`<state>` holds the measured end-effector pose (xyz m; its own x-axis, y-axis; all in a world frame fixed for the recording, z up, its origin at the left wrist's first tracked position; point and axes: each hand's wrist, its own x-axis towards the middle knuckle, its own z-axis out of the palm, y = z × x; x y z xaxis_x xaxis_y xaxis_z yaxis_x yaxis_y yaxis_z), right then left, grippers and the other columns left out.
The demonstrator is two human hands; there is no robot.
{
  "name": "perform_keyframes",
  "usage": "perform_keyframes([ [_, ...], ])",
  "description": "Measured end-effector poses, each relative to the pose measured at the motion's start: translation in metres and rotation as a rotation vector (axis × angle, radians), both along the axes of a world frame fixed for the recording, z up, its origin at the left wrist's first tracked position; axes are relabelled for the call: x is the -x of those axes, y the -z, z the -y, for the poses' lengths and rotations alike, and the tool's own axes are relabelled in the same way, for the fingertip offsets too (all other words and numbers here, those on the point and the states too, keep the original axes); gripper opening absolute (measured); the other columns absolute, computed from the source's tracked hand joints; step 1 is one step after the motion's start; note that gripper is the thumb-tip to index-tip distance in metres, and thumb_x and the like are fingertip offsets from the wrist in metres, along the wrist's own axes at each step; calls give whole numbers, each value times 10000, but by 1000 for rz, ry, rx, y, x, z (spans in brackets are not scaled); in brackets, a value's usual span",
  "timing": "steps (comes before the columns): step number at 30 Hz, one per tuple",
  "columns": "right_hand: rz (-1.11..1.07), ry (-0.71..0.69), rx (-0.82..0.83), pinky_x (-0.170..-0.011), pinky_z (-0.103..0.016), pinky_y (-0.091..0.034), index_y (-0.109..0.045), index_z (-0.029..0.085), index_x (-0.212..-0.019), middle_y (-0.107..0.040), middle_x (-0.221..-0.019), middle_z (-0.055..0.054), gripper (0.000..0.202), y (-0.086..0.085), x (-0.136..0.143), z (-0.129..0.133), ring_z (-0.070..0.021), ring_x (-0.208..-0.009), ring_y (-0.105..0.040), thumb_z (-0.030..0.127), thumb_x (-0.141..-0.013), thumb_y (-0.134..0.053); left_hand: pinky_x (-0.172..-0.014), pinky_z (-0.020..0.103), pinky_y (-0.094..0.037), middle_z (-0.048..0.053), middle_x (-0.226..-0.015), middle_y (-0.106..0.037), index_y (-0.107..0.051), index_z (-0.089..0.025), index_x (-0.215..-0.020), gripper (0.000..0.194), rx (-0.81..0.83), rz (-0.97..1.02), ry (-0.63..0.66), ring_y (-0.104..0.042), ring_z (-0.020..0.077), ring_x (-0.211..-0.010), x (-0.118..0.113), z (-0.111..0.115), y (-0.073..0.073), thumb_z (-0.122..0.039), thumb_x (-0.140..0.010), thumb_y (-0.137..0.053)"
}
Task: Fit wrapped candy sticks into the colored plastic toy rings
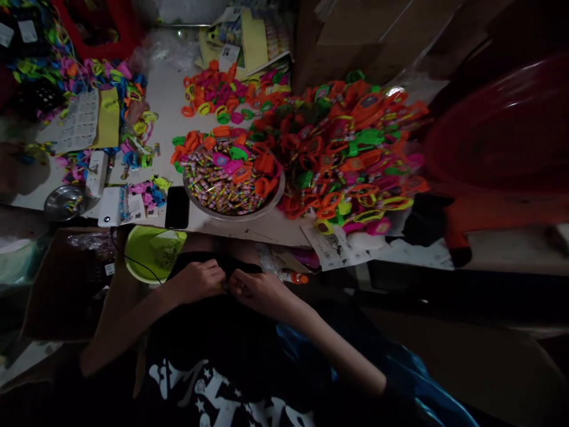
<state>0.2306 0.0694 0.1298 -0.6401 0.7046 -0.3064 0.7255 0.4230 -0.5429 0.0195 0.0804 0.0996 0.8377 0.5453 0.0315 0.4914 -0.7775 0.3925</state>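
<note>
My left hand [201, 281] and my right hand [255, 290] meet over my lap, below the table edge, with their fingers curled. Something small and yellowish shows between the fingertips, too dark and small to name. Beyond them on the table [240, 228] stands a metal bowl [281, 190] full of small patterned wrapped pieces [217, 184], with some orange, green and pink plastic toy watches [242, 173] on top. A large heap of similar bright toy watches [355, 154] lies to the right of the bowl.
A black phone [177, 207] and a white phone [109, 206] lie near the table edge. Below is a lime green bowl [141, 261]; left of it, a cardboard box [57, 296]. A small metal dish [56, 209] sits far left. A red basin [493, 130] is at right.
</note>
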Motion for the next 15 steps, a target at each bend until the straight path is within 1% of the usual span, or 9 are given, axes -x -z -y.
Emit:
perform_keyframes([
  [3, 35, -49, 155, -536, -230, -290, -559, 190, -982, -680, -766, -20, 142, 8, -1, 4, -159, -666, -639, 228, -845, -562, -673, 265, -428, 27, -788, -641, -575, -155, -822, 243, 58, 4, 49, -578, 165, -834, 0, 15, 10, -389, -888, -566],
  [5, 17, -112, 249, -523, -221, -294, -552, 190, -971, -667, -744, -13, 154, 15, -1, 6, -156, -659, -633, 241, -830, -591, -713, 279, -425, 27, -790, -648, -582, -158, -828, 215, 83, 23, 82, -581, 164, -834, 0, 22, 17, -365, -885, -578],
  [7, -15, -168, 321, -517, -214, -306, -547, 196, -950, -655, -733, -1, 156, 20, 0, 5, -147, -651, -619, 231, -814, -616, -726, 280, -420, 22, -801, -656, -596, -161, -853, 202, 158, 41, 97, -590, 153, -814, 1, 27, 25, -360, -885, -582],
  [9, -35, -197, 379, -524, -213, -317, -548, 194, -936, -645, -729, 2, 140, 24, 1, 2, -142, -651, -607, 210, -813, -613, -711, 269, -420, 17, -818, -662, -614, -169, -887, 208, 277, 45, 75, -603, 138, -783, 2, 30, 32, -375, -881, -585],
  [11, -43, -218, 449, -525, -216, -313, -554, 184, -932, -635, -727, -1, 121, 25, 1, -2, -142, -648, -598, 212, -822, -596, -691, 258, -428, 22, -829, -670, -633, -173, -888, 237, 404, 36, 30, -620, 138, -763, 3, 33, 34, -407, -859, -608],
  [13, -69, -261, 558, -522, -212, -305, -563, 182, -920, -628, -734, 2, 120, 26, 1, -5, -139, -646, -590, 241, -820, -592, -679, 249, -444, 33, -835, -679, -650, -170, -856, 286, 543, 19, -7, -641, 152, -767, 3, 37, 32, -453, -819, -641],
  [15, -115, -322, 669, -528, -202, -307, -572, 189, -901, -625, -760, 10, 118, 28, 0, -5, -130, -660, -583, 244, -801, -599, -699, 245, -466, 44, -855, -690, -663, -163, -846, 343, 694, 3, -14, -658, 171, -802, 1, 40, 28, -498, -770, -676],
])
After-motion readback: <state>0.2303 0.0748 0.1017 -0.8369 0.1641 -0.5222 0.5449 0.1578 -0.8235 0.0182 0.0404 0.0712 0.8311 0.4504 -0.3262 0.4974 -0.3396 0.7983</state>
